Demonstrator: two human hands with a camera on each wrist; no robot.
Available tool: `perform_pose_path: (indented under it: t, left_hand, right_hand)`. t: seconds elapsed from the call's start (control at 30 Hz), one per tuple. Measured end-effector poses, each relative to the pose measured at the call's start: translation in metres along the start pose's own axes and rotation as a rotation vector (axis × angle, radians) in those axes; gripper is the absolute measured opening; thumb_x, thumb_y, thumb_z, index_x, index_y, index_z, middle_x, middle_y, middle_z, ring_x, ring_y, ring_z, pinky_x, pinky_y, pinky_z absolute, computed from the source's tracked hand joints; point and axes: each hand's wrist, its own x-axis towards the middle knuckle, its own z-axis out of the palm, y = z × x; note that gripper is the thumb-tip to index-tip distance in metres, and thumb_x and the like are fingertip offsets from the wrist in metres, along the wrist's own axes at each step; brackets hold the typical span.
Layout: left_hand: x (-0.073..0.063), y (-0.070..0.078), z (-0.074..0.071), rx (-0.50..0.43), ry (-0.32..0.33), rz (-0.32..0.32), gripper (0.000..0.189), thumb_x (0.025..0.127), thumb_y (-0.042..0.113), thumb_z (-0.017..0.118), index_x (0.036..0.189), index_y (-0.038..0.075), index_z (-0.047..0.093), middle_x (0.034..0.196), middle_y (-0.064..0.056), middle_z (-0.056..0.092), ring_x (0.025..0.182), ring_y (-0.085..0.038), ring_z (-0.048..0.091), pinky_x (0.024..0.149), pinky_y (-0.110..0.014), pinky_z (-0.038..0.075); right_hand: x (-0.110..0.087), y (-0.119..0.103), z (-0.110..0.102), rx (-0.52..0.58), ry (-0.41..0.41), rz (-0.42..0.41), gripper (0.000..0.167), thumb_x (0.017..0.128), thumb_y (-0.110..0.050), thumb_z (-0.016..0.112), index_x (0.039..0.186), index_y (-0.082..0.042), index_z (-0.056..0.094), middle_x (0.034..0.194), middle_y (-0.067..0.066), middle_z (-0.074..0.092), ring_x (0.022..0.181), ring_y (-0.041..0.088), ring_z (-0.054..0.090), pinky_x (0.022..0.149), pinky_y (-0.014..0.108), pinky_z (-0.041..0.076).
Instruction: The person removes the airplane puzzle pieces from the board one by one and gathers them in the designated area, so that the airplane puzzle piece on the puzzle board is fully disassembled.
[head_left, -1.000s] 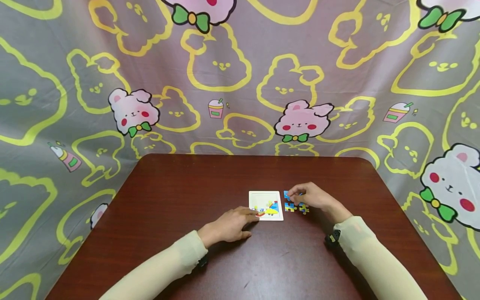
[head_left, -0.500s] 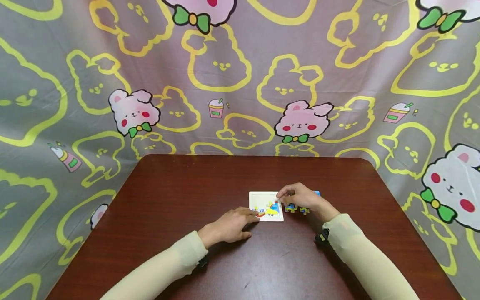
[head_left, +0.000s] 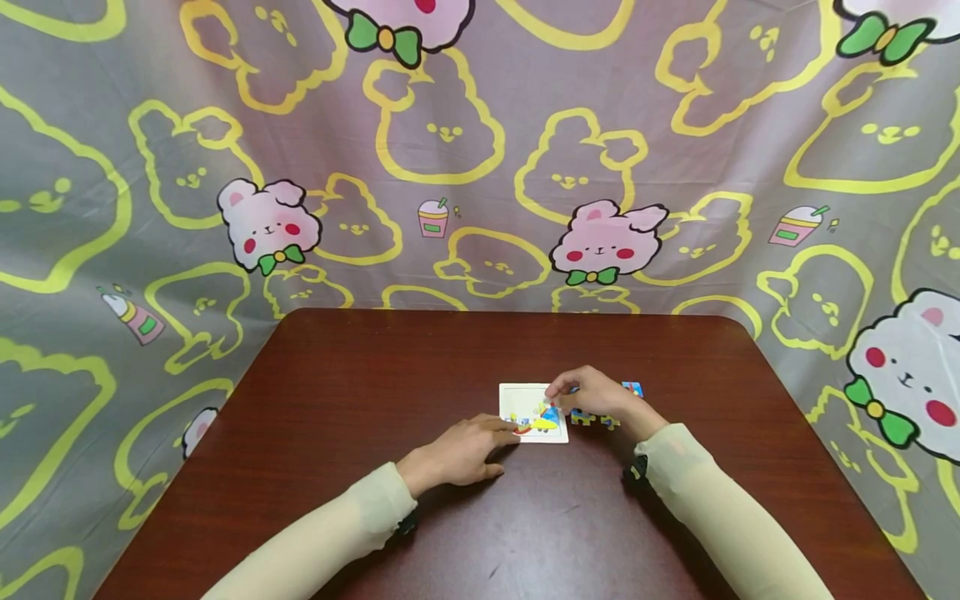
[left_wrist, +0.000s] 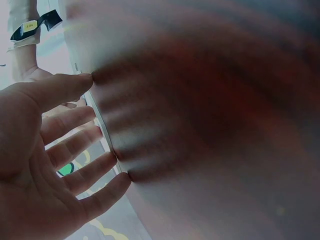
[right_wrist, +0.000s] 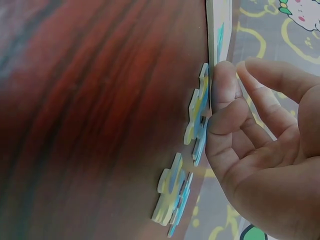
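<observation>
So closest up you've got two pale sleeves (head_left: 322, 529), each with a black wristband (head_left: 636, 469) poking out by the wrist. Past those, the left hand (head_left: 461, 450) lies palm down with its fingers pretty straight and a bit spread, not gripping anything. Its fingertips rest on the near left part of a white square puzzle tray (head_left: 519, 398), and the left wrist cam shows some tips touching the tabletop too.

The tray lies flat between the two hands. The strip nearest the person is full of bright printed colour, yellow, blue and red, while the part further from the left hand is mostly pale. Right hand (head_left: 591, 393) is bent over the tray's far right side, thumb and fingers drawn in narrow. Honestly can't tell if there's a piece pinched in there, no camera gets a clear look.

Loose jigsaw pieces (head_left: 582, 418), yellow and blue, lie under and just beside that right hand. The dark reddish wood table (head_left: 360, 375) runs on past both hands, and beyond it hangs a grey cloth (head_left: 322, 150) with yellow outlines and pink bunny heads.
</observation>
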Motion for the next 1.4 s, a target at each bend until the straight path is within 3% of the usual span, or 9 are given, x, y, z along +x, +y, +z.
perform_pose_path:
  t: [0.2,0.47,1.4]
  left_hand:
    - [0.0002,-0.0003,0.0002,0.005,-0.003,-0.001,0.050,0.089,0.029,0.073,0.136,0.015,0.062,0.145,-0.002,0.057,0.133,-0.024,0.053,0.107,-0.039,0.048]
    - [0.0004,-0.0005,0.0005,0.000,-0.006,-0.004,0.050,0.089,0.029,0.073,0.136,0.016,0.062,0.145,-0.002,0.057,0.133,-0.024,0.053,0.107,-0.039,0.048]
    - [0.0008,0.0006,-0.0004,0.007,-0.005,-0.004,0.051,0.089,0.030,0.074,0.136,0.015,0.062,0.145,-0.002,0.057,0.134,-0.024,0.053,0.107,-0.039,0.048]
  right_hand:
    - [0.0038,-0.0006,0.0010,-0.042,-0.004,-0.013,0.013,0.090,-0.006,0.070,0.102,-0.004,0.074,0.088,0.008,0.072,0.074,0.014,0.066,0.065,0.029,0.051]
    - [0.0031,-0.0031,0.0013,-0.076,0.011,-0.033,0.012,0.089,-0.007,0.071,0.101,-0.007,0.075,0.089,0.005,0.072,0.076,0.013,0.059,0.066,0.029,0.046]
    - [0.0031,-0.0047,0.0037,-0.074,0.015,-0.048,0.013,0.086,-0.007,0.074,0.098,-0.008,0.076,0.088,0.005,0.074,0.077,0.010,0.063,0.067,0.026,0.049]
